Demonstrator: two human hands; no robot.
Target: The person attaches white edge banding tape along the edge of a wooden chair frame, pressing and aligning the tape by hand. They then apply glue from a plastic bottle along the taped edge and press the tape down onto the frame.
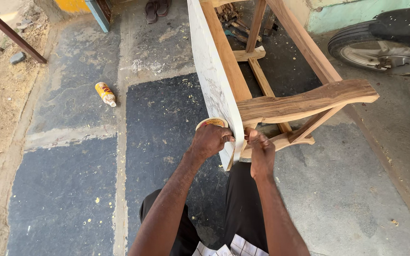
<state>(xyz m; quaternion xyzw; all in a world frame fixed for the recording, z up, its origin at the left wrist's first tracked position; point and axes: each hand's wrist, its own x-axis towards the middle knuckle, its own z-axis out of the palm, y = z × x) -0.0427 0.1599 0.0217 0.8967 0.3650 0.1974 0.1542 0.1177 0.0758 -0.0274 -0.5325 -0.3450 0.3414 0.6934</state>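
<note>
My left hand (210,140) grips a roll of tape (211,123) held against the near end of a white marbled board (210,71). This board stands on edge against a wooden furniture frame (304,102). My right hand (261,150) pinches the tape strip (237,142) where it wraps over the board's near edge, just below the frame's curved arm. Both hands are close together at the board's corner. My dark trousers show below.
A yellow and white bottle (106,94) lies on the dark stone floor to the left. A vehicle wheel (373,47) sits at the top right. A pair of sandals (156,9) lies at the top. Wood scraps lie behind the frame.
</note>
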